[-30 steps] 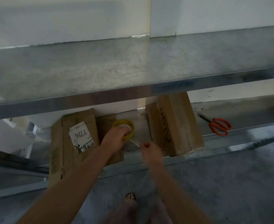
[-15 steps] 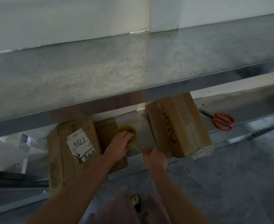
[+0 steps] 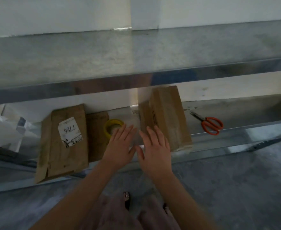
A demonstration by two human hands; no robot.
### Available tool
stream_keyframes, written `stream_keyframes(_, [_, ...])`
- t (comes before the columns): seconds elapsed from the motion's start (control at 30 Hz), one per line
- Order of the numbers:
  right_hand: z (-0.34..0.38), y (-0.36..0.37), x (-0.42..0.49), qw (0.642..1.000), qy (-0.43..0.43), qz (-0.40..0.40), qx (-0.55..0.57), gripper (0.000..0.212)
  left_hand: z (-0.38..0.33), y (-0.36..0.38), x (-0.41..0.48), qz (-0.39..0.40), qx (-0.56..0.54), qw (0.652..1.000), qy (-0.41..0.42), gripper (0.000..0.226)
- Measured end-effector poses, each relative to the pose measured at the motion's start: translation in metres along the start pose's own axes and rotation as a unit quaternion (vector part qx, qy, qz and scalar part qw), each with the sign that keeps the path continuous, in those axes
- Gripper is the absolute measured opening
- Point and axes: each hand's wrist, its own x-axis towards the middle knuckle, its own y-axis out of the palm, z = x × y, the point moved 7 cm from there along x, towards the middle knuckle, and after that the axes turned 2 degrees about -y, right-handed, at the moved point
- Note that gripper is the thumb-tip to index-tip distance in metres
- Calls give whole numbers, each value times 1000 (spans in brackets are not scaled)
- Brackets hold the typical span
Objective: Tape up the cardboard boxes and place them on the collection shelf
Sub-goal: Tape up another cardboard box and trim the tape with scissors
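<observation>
Three cardboard boxes point(image 3: 65, 143) lie on the lower shelf point(image 3: 246, 112) beside the tape roll point(image 3: 110, 126), your left hand point(image 3: 120, 145) and right hand point(image 3: 154, 150) spread flat, holding nothing, so placing looks done, taping unclear.

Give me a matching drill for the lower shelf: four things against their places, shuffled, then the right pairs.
Things:
1 tape roll
2 scissors
3 labelled box
4 plain box

Places:
A farthest right on the shelf
B farthest left
C at the left hand's fingertips
D between the tape roll and the scissors

Pairs: 1-C, 2-A, 3-B, 4-D
</observation>
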Motion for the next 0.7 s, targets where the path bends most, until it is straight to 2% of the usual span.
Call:
stream_keyframes(0.2, [-92, -34, -39, 999, -36, 21, -10, 52, -84, 27, -33, -24, -10, 999, -45, 62])
stream_keyframes(0.37, [-158, -39, -46, 993, 5, 77, 87, 52, -126, 29, -33, -66, -72, 990, -104, 61])
stream_keyframes(0.43, [-177, -31, -45, 978, 39, 107, 172, 52, -131, 29, -30, -81, -162, 971, -158, 61])
stream_keyframes(0.53, [-194, -18, -39, 934, 97, 142, 313, 56, -128, 38, -26, -71, -284, 926, -239, 59])
stream_keyframes(0.6, [-199, -15, -36, 917, 122, 142, 351, 58, -124, 41, -21, -74, -339, 900, -265, 58])
stream_keyframes(0.7, [-198, -16, -31, 911, 129, 143, 365, 63, -122, 44, -11, -75, -352, 895, -264, 58])
